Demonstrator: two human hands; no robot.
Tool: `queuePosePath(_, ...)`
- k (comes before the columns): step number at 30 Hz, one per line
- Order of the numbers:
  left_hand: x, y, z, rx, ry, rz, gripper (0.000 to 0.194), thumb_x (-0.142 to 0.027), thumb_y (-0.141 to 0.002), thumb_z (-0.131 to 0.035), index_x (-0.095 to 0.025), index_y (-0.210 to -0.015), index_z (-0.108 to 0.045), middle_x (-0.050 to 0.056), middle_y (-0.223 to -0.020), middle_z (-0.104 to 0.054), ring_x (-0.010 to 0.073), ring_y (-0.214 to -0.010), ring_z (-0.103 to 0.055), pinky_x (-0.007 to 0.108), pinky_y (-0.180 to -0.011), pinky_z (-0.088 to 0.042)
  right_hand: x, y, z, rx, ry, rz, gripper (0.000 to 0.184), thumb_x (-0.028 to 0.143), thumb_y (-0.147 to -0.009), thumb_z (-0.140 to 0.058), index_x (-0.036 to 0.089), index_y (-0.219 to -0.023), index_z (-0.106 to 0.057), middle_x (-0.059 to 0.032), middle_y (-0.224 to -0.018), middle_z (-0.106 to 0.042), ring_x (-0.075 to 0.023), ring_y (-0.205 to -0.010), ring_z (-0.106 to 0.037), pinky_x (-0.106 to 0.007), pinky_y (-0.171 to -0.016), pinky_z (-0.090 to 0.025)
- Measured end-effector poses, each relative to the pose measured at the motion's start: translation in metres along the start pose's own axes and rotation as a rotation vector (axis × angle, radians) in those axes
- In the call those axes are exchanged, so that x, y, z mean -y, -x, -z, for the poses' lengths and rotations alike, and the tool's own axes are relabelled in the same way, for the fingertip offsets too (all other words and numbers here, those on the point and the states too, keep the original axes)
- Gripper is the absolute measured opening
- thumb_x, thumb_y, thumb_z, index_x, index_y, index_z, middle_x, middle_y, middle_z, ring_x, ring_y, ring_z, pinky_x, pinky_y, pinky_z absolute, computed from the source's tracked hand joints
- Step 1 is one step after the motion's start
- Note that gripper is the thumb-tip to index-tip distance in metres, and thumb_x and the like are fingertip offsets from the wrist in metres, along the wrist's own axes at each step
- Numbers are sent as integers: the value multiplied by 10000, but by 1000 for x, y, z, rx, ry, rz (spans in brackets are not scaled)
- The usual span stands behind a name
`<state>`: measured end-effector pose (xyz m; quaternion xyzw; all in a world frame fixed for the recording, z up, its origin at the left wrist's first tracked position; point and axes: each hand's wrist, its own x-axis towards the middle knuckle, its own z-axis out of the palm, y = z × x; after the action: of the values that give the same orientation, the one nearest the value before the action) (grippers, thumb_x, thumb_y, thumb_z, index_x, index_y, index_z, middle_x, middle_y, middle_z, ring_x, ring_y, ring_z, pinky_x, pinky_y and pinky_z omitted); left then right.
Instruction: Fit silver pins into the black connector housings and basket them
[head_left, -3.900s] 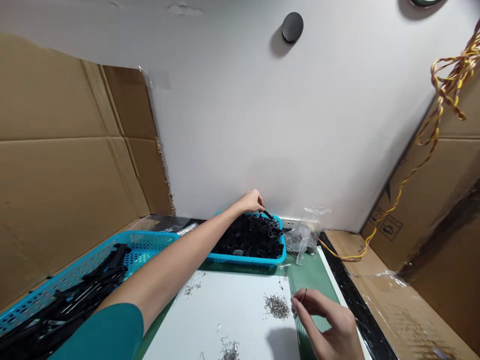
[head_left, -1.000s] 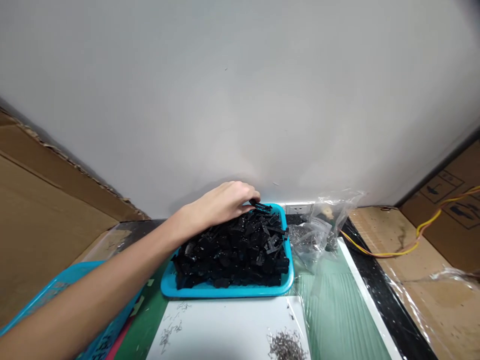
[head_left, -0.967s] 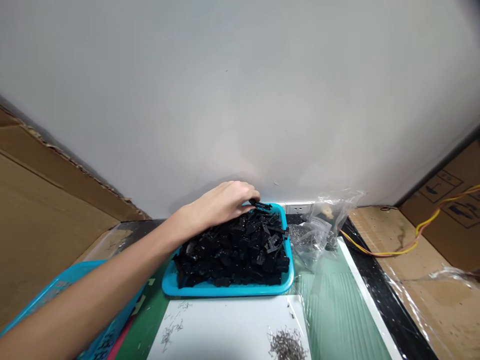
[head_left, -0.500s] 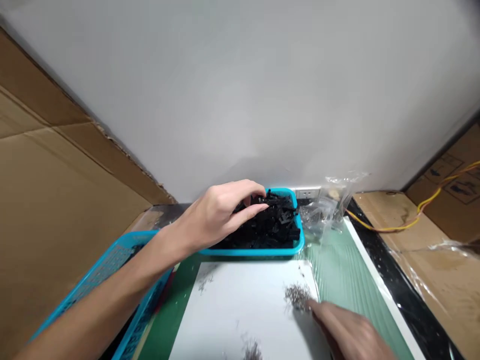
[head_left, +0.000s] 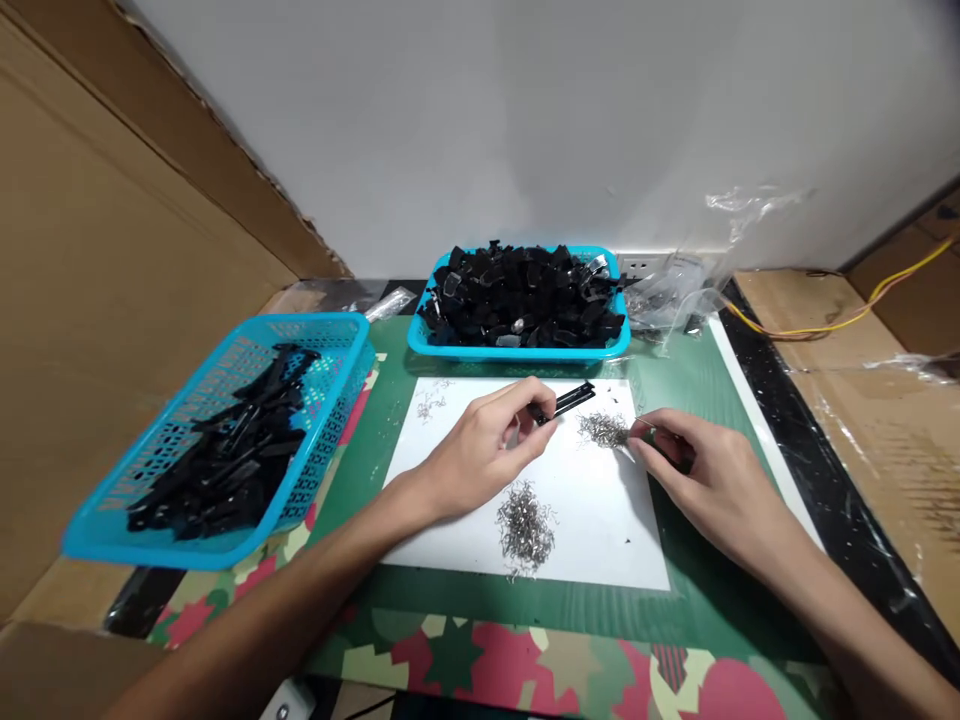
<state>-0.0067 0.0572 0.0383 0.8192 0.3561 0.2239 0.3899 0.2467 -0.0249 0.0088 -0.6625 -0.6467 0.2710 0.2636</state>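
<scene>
My left hand pinches a thin black plastic part over a white sheet. My right hand is closed in a pinch at a small pile of metal springs; what its fingertips hold is too small to name. A second spring pile lies near the sheet's front edge. Behind the sheet a blue tray is heaped with black plastic parts.
A blue perforated basket with longer black pieces stands at the left. Clear plastic bags lie right of the tray. Cardboard walls stand on both sides, and a yellow wire runs at the right. A green mat covers the table.
My left hand drew back from the tray with a black part and now holds it over the white sheet. My right hand came into view at the spring pile. The view tilted down.
</scene>
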Motion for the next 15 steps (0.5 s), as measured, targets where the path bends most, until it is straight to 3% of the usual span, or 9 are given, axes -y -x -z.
queuePosePath(3,-1,-1,-8,16,97,-5,53,-245,-1016,-581,-198,-1041,-579,-13,-937,-581,104,-765,-501,250,-713,-425,-1,1,-6,-1,48,-1,161,327,-955,-626,220,-881,-721,16,-654,-576,-155,-573,-488,-292,-569,-363)
queuePosePath(8,3,7,-21,27,202,61,134,-329,-1041,-550,-196,-1055,-542,-32,-842,-510,97,-672,-432,249,-628,-368,-1,-1,-15,-9,71,-8,167,329,-948,-636,211,-841,-684,27,-613,-552,-153,-548,-465,-284,-556,-341)
queuePosePath(15,12,21,-24,6,277,123,157,-358,-1055,-519,-202,-1040,-516,-60,-734,-406,97,-620,-356,251,-586,-314,-5,-4,-10,70,22,-11,154,326,-997,-587,218,-917,-662,7,-709,-630,-164,-606,-520,-278,-591,-369)
